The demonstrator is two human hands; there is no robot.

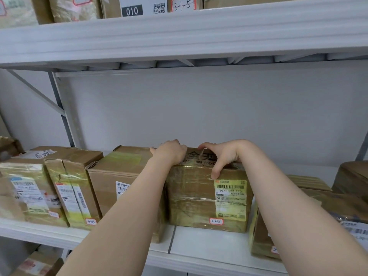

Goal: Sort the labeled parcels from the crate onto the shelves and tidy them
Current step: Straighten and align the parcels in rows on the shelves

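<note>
The right fingers are bent onto the top of the box, and the thumb reaches down over its front upper edge, so the right hand clasps that edge. The left fingers curl over the top near the box's left rear corner, with the left hand lying knuckles-up on the taped lid; the fingertips are hidden behind the hand. Both bare forearms run back toward the camera. The box stands upright on the middle shelf, wrapped in yellowish tape, with a shipping label on its front and a small red-edged tag reading 3-2-5 near the bottom. Its left side touches a larger carton, beyond which more labeled parcels stand in a row. To its right lies a lower, flatter parcel. Above, the upper shelf carries further parcels, one marked 010.
</note>
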